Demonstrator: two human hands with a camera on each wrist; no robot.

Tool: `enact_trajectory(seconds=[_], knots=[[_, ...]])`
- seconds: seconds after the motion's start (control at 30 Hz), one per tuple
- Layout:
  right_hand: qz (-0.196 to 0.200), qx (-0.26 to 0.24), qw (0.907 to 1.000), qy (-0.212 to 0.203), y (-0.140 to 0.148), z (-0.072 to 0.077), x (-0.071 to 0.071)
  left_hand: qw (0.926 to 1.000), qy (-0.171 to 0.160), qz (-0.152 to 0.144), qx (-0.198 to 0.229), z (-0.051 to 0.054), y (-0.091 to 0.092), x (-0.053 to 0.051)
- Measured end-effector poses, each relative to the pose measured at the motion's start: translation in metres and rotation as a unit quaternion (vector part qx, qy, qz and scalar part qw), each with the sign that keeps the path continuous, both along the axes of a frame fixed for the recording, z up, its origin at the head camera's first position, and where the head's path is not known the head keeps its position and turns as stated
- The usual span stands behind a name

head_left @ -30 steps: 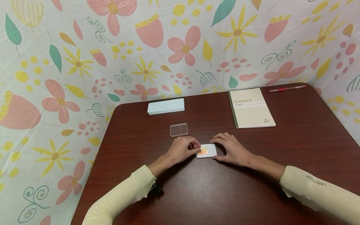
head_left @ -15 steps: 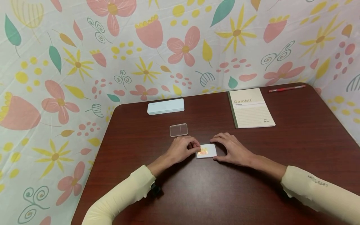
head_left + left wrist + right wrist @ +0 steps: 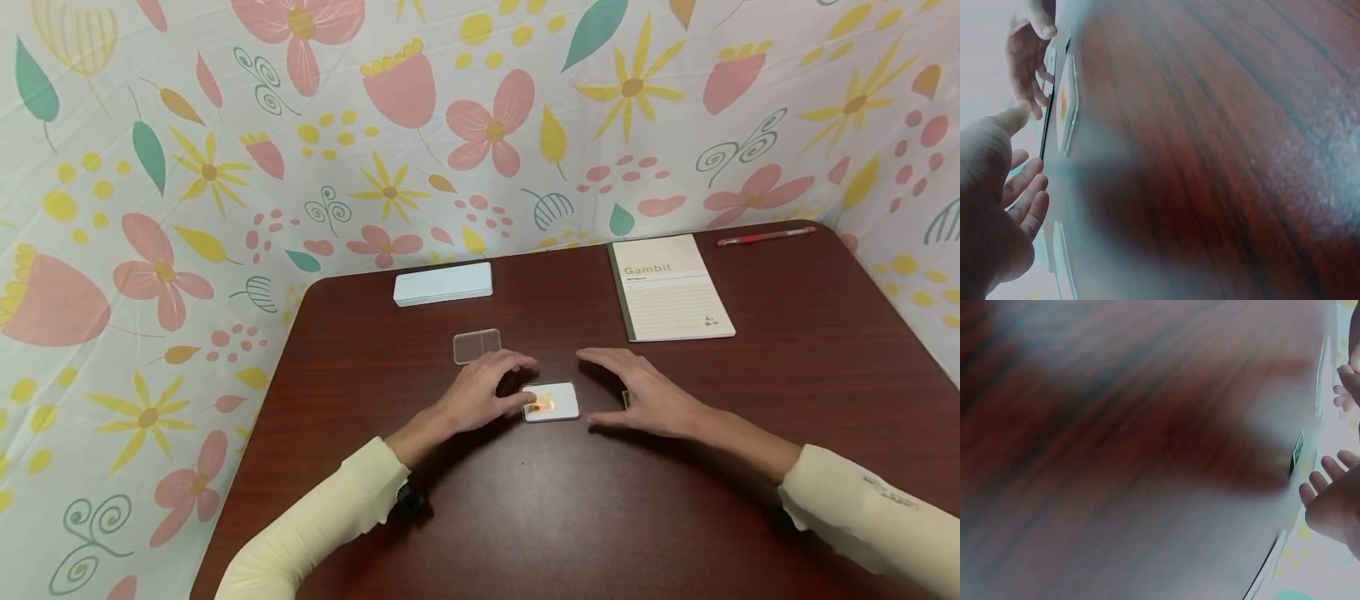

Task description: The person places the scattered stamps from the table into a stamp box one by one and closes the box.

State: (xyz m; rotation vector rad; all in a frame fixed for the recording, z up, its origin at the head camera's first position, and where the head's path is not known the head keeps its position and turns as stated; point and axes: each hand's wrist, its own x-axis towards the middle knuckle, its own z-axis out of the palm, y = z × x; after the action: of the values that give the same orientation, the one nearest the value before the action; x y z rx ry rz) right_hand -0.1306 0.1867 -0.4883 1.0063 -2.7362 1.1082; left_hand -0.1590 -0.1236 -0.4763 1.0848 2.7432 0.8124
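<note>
A shallow clear case with a white inside and a shiny orange-gold patch lies flat on the table between the hands. My left hand is at its left edge, fingers spread, with the thumb tip over or against the case. To the right, my right hand stands apart from the case, its thumb and fingers wide and holding nothing. A small green-and-dark flat piece lies by the right hand, mostly hidden by it in the head view. A clear rectangular lid lies behind the left hand, partly covered by its fingers.
A pale blue box stands at the back left of the brown table. Farther right lie a Gambit notebook and a red pen. A flowered curtain hangs behind the table.
My right hand has let go of the case's right edge and moved right, uncovering a bit of the green piece. The left fingers have lifted off the case and spread.
</note>
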Motion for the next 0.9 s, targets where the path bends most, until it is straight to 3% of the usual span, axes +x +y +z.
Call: enact_trajectory(seconds=[0.23,0.6,0.9], knots=[[-0.026,0.001,0.9991,-0.032,0.016,0.005,0.006,0.9990,0.005,-0.001,-0.043,-0.002,0.002,0.002],[-0.055,-0.014,0.9983,0.017,0.037,0.008,0.011,0.9987,0.030,-0.021,-0.035,-0.010,0.006,0.008],[-0.038,-0.047,0.9968,0.054,0.046,0.002,0.015,0.9987,0.042,-0.020,-0.020,-0.016,0.006,0.012]])
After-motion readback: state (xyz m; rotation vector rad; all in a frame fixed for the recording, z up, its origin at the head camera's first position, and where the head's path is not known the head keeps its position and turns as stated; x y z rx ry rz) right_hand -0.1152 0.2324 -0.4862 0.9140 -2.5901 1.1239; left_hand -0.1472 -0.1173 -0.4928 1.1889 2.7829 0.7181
